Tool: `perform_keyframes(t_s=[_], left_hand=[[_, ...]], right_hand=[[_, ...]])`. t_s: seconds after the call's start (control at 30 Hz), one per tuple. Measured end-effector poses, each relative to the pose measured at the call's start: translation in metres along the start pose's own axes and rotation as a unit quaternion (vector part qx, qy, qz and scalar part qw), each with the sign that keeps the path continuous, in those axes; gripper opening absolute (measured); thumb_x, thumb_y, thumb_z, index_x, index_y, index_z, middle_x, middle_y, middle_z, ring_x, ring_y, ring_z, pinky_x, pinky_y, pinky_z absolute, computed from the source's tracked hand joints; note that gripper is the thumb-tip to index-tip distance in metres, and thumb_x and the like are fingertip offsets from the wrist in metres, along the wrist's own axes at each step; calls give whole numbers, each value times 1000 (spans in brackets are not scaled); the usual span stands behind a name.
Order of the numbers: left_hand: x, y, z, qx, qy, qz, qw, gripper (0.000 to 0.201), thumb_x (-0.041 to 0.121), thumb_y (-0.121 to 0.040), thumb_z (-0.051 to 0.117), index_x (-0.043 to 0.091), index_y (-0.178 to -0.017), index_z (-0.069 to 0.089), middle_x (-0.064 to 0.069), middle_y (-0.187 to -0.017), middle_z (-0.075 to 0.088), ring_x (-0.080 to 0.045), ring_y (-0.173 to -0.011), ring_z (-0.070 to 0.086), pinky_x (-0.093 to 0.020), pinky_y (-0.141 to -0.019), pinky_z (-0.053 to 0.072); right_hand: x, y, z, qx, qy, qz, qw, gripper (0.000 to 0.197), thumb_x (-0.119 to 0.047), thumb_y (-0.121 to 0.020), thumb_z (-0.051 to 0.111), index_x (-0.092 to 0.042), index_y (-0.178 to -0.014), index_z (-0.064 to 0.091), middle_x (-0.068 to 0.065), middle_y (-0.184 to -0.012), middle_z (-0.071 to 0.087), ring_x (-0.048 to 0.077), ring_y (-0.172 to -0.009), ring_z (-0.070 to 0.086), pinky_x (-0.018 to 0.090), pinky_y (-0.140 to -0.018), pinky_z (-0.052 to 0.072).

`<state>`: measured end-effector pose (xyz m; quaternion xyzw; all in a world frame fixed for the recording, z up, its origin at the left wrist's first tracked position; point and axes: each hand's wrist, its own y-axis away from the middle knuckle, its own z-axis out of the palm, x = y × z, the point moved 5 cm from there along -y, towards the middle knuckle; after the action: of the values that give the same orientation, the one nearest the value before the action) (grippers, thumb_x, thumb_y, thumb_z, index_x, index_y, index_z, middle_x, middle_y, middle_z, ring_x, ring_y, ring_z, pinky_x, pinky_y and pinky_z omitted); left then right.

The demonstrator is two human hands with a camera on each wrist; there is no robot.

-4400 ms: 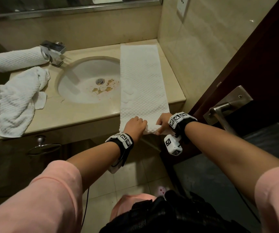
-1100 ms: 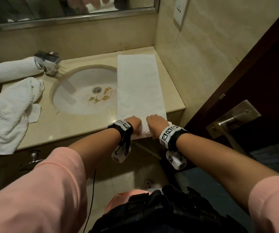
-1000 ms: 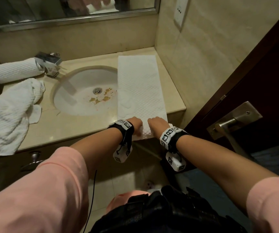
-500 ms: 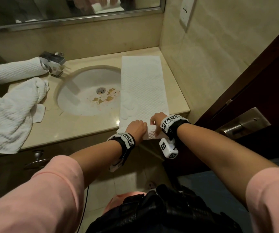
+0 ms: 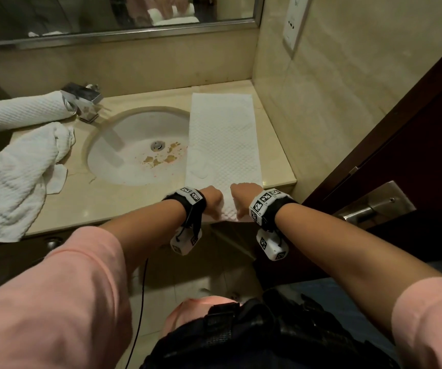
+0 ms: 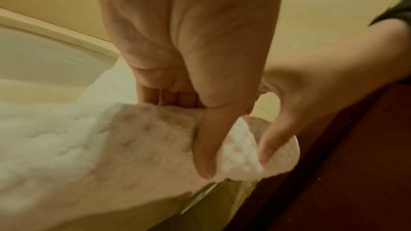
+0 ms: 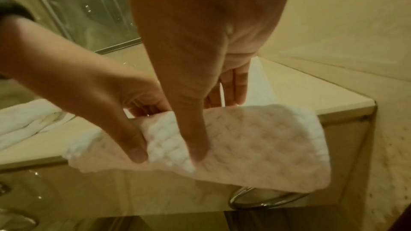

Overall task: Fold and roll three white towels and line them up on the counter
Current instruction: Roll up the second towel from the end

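On the beige tabletop (image 5: 139,201) beside the sink (image 5: 134,147), under the mirror (image 5: 107,14), the folded towel (image 5: 222,139) is lying lengthwise while my left hand (image 5: 212,196) and right hand (image 5: 243,194) are pinching its overhanging near end, now curled further than half a second ago.

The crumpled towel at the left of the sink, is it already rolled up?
No, the crumpled towel lies loose and bunched on the counter, in front of the rolled towel.
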<state>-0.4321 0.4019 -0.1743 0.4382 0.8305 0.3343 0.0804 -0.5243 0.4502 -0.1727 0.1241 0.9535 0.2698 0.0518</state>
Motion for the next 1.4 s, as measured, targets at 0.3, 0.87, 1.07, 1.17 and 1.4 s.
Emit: perform_keyframes(t_s=[0.3,0.87,1.07,1.17,1.4], left_hand=[[-4,-13,-13,-71,-12,6,997,22,35,-74,73,22,-78,57,3,-84,60,-17,-82,56,-29,-73,47],[5,-9,-12,4,-107,60,992,63,48,-66,80,15,-114,57,-6,-106,57,-23,-92,59,-32,-78,52],[0,-7,-14,40,-35,58,997,25,32,-86,57,9,-96,60,-9,-95,64,-24,-80,59,-32,-73,51],[-5,-13,-17,20,-20,54,998,20,29,-85,60,11,-93,61,-7,-92,64,-23,-81,60,-30,-72,50],[-21,-21,-26,-38,19,40,998,23,32,-77,74,14,-85,64,0,-81,60,-18,-79,55,-27,-66,42]], right_hand=[[-7,8,6,49,99,-24,994,54,-33,-73,77,-13,-115,50,5,-109,60,24,-98,58,32,-85,44],[1,-25,-4,-165,11,35,986,31,-28,-61,83,-21,-83,62,1,-84,68,21,-78,66,36,-77,57],[21,-57,23,-160,-7,67,985,41,-41,-41,80,-25,-72,59,-4,-70,68,22,-62,67,42,-65,56],[17,-53,23,-127,6,55,990,41,-40,-46,83,-23,-77,63,-4,-66,66,20,-57,65,38,-60,57],[-7,-12,1,12,26,21,999,56,-29,-73,81,-10,-116,50,7,-111,57,25,-103,57,32,-84,46]])
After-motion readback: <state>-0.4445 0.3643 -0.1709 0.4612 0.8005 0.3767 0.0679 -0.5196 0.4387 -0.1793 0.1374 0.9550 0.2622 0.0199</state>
